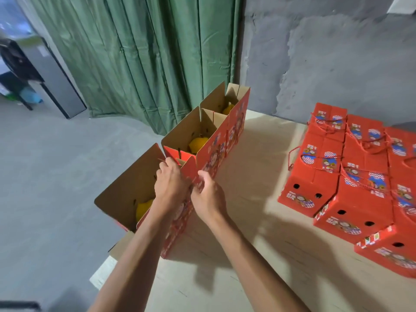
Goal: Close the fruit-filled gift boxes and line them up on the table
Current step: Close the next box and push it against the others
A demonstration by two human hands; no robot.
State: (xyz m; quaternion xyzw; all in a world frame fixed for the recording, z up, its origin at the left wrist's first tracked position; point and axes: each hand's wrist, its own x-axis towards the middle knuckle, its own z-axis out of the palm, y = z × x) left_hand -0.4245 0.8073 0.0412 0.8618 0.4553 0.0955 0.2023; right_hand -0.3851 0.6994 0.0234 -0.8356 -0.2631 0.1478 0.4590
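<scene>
Three open red gift boxes stand in a row along the table's left edge. The nearest box [126,194] holds yellow fruit [144,209]; the middle box [186,131] and far box [225,97] also show yellow fruit inside. My left hand [171,183] reaches over the nearest box's right flap [191,171] and pinches its upper edge from inside. My right hand [208,195] grips the same flap from the outer side. Both hands sit close together at the flap's top.
Several closed red gift boxes [351,176] with rope handles lie packed together on the right of the pale table [258,221]. A green curtain [146,59] and a grey wall stand behind. Grey floor lies left of the table edge.
</scene>
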